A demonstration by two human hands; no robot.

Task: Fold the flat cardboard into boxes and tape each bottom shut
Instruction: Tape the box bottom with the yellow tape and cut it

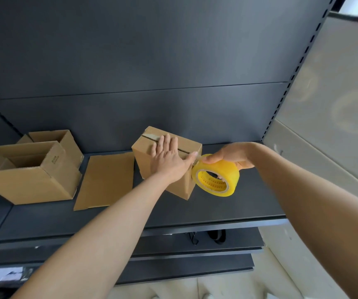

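Cardboard box (144, 158) stands on the dark shelf (195, 208). The left hand (167, 157) presses flat on its top with straight fingers. The right hand (232, 155) grips the yellow tape roll (223, 169) just beside it.

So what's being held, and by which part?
The right hand grips the yellow tape roll by its outer rim; the left hand only presses flat on the brown cardboard box.

Dark grey metal shelf (216, 203); matching back panel (130, 50); slotted upright (298, 67) at right; lower shelves (173, 266) beneath; beige wall (335, 93); pale floor (260, 285).
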